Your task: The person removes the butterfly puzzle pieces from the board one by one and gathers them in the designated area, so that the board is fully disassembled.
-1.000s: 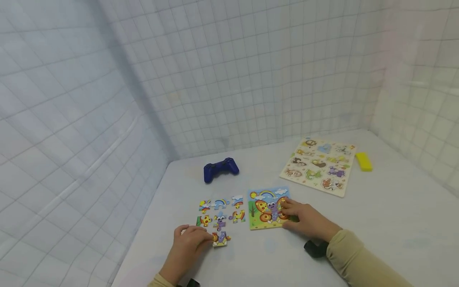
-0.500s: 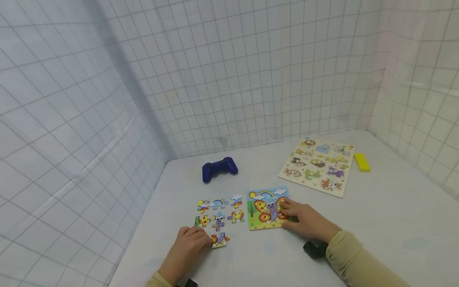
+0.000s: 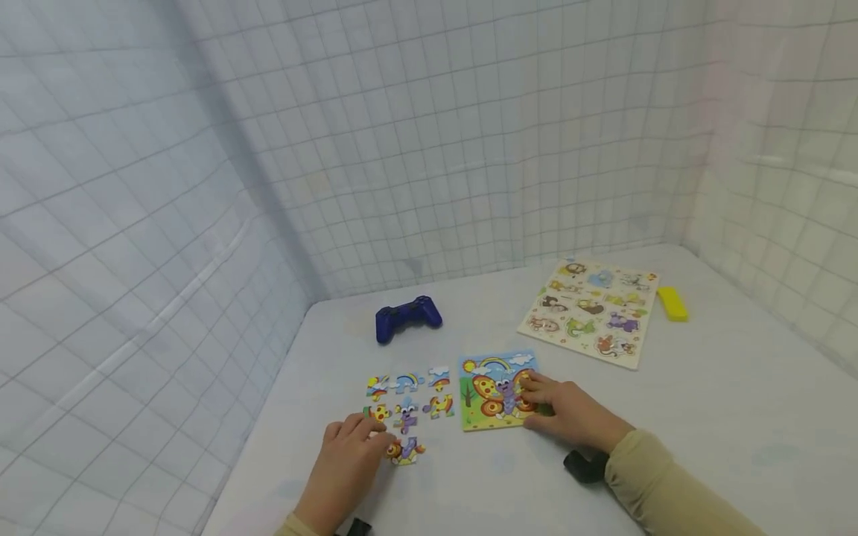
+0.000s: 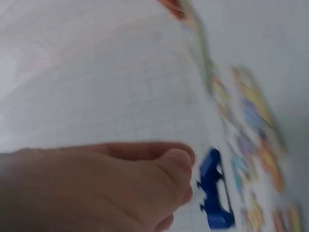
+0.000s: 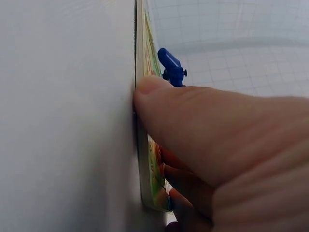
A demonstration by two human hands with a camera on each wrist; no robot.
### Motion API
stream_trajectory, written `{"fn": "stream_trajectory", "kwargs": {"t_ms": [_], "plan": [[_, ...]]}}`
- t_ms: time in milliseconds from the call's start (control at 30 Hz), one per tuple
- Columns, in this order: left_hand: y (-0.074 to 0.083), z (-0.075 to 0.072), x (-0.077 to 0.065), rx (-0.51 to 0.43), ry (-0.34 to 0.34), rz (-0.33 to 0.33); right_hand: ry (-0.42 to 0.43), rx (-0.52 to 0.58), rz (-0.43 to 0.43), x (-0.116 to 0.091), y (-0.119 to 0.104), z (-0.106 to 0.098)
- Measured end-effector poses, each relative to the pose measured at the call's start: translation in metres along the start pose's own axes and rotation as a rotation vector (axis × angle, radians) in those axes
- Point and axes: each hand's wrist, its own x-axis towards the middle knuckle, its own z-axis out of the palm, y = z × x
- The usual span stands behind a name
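Observation:
My left hand (image 3: pixel 343 458) is beside the bottom of a group of loose jigsaw pieces with butterfly and rainbow pictures. Its fingers are loosely bent, and I see nothing between thumb and forefinger in the left wrist view. Nearest to it lies a bottom piece (image 3: pixel 407 451) with purple and orange on it. Part of the group's lower left is hidden by the hand. My right hand (image 3: pixel 576 417) holds the butterfly puzzle board (image 3: pixel 479 413) at its right side, fingers over the picture and thumb against the near edge (image 5: pixel 145 169), as the right wrist view shows.
A dark blue game controller (image 3: pixel 407 318) lies behind the loose pieces. Farther back on the right is a pale wooden animal puzzle (image 3: pixel 590 311), with a yellow block (image 3: pixel 672 304) beside it. White gridded sheets stand around the table's back and sides.
The left fingers have come off the bottom piece, which has shifted slightly left and towards me. My right hand stays on the puzzle board. The whole head view has drifted slightly.

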Motion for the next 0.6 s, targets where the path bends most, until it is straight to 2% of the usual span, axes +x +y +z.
{"fn": "stream_trajectory", "kwargs": {"t_ms": [67, 133, 233, 333, 433, 500, 600], "plan": [[0.014, -0.006, 0.016, -0.063, 0.005, -0.034, -0.002, -0.01, 0.004, -0.001, 0.001, 0.001], [0.031, -0.009, 0.037, -0.179, -0.025, -0.032, 0.002, -0.024, 0.002, -0.001, 0.003, -0.001], [0.061, -0.001, 0.074, -0.348, -0.146, -0.009, 0.005, -0.05, -0.001, -0.002, 0.007, -0.004], [0.086, 0.022, 0.105, -0.459, -0.281, -0.037, 0.0, -0.054, -0.001, -0.002, 0.011, -0.007], [0.101, 0.052, 0.126, -0.545, -0.374, -0.095, -0.002, -0.037, -0.013, -0.003, 0.013, -0.01], [0.106, 0.072, 0.133, -0.608, -0.42, -0.152, -0.003, -0.036, -0.03, -0.004, 0.015, -0.012], [0.109, 0.091, 0.134, -0.696, -0.414, -0.22, 0.003, -0.04, -0.058, -0.006, 0.016, -0.014]]}}
